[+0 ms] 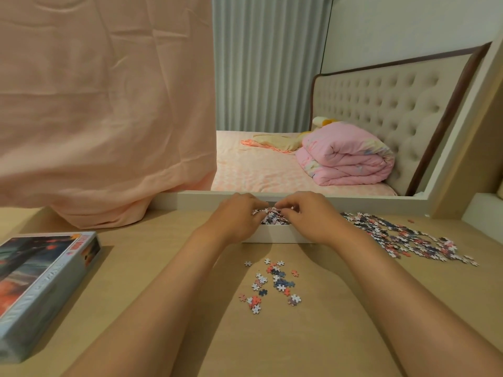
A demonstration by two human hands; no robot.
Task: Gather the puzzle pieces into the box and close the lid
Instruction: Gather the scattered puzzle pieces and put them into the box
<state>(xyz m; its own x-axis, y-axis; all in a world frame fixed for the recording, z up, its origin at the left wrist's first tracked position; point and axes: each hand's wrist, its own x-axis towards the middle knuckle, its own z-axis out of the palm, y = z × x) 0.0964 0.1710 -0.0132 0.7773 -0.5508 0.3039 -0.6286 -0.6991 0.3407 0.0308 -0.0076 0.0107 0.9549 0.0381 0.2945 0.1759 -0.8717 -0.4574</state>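
Fingers of the left hand (239, 216) and right hand (307, 216) curl round one heap of puzzle pieces (270, 213), cupped together over the white box (275, 236) at the far middle of the table (163, 254) so none spill (a drop inside looks imminent). A small scatter (272, 284) lies nearer, a larger spread (402, 238) to the right. The printed lid (46, 284) waits near left, off the box, leaving it open for filling.
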